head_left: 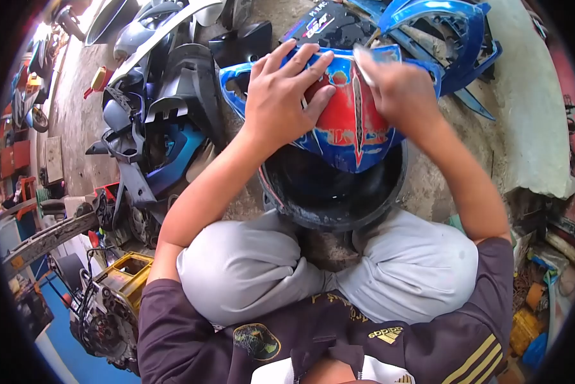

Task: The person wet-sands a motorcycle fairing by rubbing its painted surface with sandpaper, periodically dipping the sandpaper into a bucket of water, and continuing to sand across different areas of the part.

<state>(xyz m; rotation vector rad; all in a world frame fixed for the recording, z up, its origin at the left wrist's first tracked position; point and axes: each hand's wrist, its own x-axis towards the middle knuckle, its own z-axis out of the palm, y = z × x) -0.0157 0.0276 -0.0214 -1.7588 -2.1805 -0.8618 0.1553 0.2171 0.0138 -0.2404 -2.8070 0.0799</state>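
Note:
A red and blue motorcycle fairing panel (338, 121) with scuffed, worn paint rests across the rim of a round black tub (335, 221) between my knees. My left hand (286, 89) lies on the panel's left side, fingers spread and pressing its upper edge. On the upper right of the panel, my right hand (399, 89) is blurred by motion, its fingers closed on a small pale piece (366, 66) that looks like sandpaper, against the surface. Inside the tub it is dark; the contents are hard to make out.
Grey and black fairing parts (188, 83) lie piled at left. Another blue fairing (460, 38) and a black decorated panel (332, 29) are beyond my hands. An engine (108, 320) and a yellow crate (127, 272) stand at lower left. A pale slab (530, 96) borders the right.

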